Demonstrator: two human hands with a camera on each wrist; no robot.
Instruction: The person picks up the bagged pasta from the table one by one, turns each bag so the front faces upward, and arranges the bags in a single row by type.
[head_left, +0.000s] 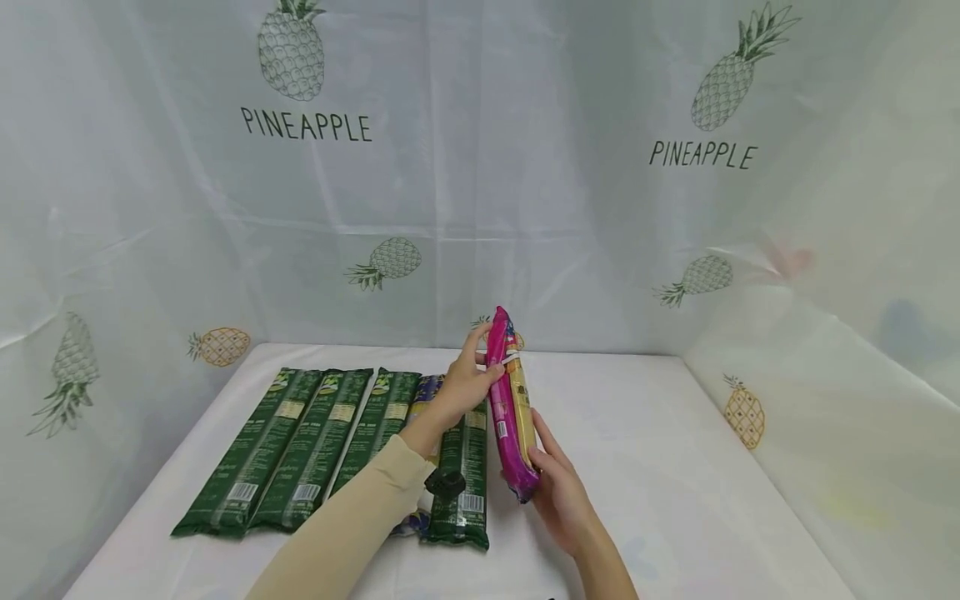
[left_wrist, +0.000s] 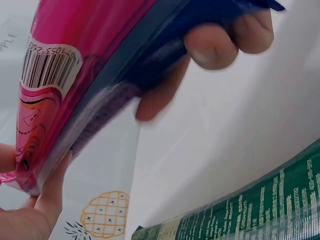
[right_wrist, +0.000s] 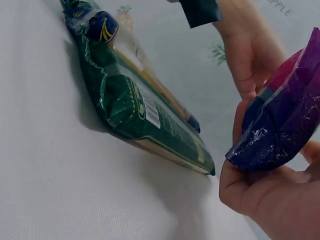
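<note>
A long pink spaghetti packet (head_left: 504, 417) with a yellow side and dark blue-purple ends is raised above the table, tilted. My left hand (head_left: 467, 379) grips its far, upper part, the thumb across the near side. Around the near, lower end curl the fingers of my right hand (head_left: 558, 492). In the left wrist view, a barcode shows on the pink packet (left_wrist: 100, 40). From the right wrist, the packet's purple end (right_wrist: 280, 130) rests in the right hand (right_wrist: 270, 200), and the left hand (right_wrist: 250, 55) appears farther off.
Several long green packets (head_left: 255, 450) lie side by side on the left half of the white table (head_left: 637, 417). A blue-and-yellow packet (head_left: 426, 390) lies among them, partly under the left forearm. A pineapple-print curtain (head_left: 525, 167) hangs behind the table.
</note>
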